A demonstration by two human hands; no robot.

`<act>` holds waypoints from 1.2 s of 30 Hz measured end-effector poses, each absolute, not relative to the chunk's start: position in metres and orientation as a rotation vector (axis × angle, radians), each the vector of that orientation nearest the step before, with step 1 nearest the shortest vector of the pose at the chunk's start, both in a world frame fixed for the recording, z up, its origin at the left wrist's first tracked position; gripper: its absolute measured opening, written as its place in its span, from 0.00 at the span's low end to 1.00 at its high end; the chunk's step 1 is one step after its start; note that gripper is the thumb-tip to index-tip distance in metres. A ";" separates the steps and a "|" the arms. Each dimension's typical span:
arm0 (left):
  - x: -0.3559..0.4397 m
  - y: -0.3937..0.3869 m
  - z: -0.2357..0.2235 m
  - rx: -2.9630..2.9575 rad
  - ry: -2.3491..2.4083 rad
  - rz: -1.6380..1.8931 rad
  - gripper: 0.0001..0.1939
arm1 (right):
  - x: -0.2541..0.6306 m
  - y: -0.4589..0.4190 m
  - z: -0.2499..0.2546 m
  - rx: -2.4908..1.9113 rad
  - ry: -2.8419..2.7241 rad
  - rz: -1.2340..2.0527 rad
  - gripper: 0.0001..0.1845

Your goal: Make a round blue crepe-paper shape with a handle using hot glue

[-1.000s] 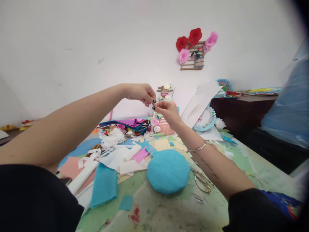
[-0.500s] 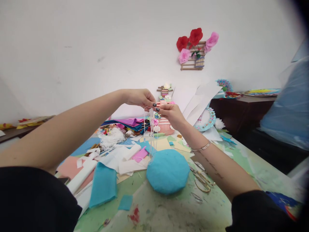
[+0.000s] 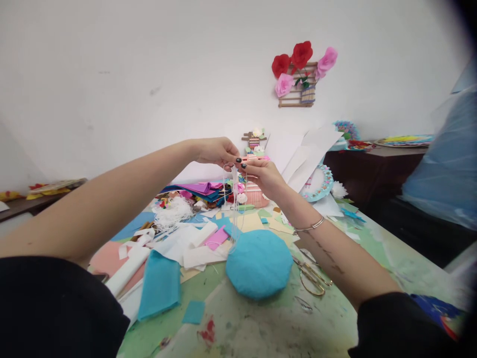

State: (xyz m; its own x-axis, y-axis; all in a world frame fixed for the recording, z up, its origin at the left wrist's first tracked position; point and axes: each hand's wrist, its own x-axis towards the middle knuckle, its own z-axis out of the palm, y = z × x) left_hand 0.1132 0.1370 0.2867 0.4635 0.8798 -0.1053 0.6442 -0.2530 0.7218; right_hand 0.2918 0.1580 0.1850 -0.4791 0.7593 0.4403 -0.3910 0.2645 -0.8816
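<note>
Raised above the table, my left hand [image 3: 220, 150] and my right hand [image 3: 264, 174] meet fingertip to fingertip. Both are closed in a pinch on white string [image 3: 234, 191], whose loose strands dangle between them. A small loop of the string stands out under my left fingers. The strands reach down to a round blue paper-covered piece [image 3: 260, 264] lying on the table; whether they are fixed to it I cannot tell. Gold-handled scissors [image 3: 313, 278] lie just right of the blue piece, below my right forearm.
Left on the table [image 3: 276, 323] are a folded blue paper [image 3: 159, 285], white paper rolls and a tangle of white string [image 3: 173, 214]. Behind stand a decorated blue wreath [image 3: 323, 184] and leaning white sheets [image 3: 307, 156]. Paper roses [image 3: 302, 54] hang on the wall.
My hands stay at nearly the same spot, still pinching the string. The string's loop under my left fingers now stands out wider, and the strands have shifted slightly right.
</note>
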 end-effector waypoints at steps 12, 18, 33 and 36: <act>0.113 0.144 0.278 2.021 1.251 0.496 0.09 | 0.283 0.163 0.181 -0.478 -1.488 1.367 0.11; 0.116 0.142 0.271 1.966 1.267 0.520 0.09 | 0.281 0.166 0.175 -0.539 -1.579 1.242 0.10; 0.118 0.135 0.276 1.963 1.239 0.492 0.07 | 0.271 0.171 0.166 -0.543 -1.682 0.925 0.12; 0.116 0.135 0.277 1.965 1.232 0.476 0.06 | 0.272 0.169 0.169 -0.511 -1.698 0.965 0.10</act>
State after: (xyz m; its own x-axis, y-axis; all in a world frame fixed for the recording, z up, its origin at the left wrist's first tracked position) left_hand 0.1159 0.1351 0.2772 0.4664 0.8812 -0.0772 0.5999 -0.2510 0.7597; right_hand 0.2725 0.1686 0.1689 -0.3419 0.7358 0.5846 -0.1257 0.5806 -0.8044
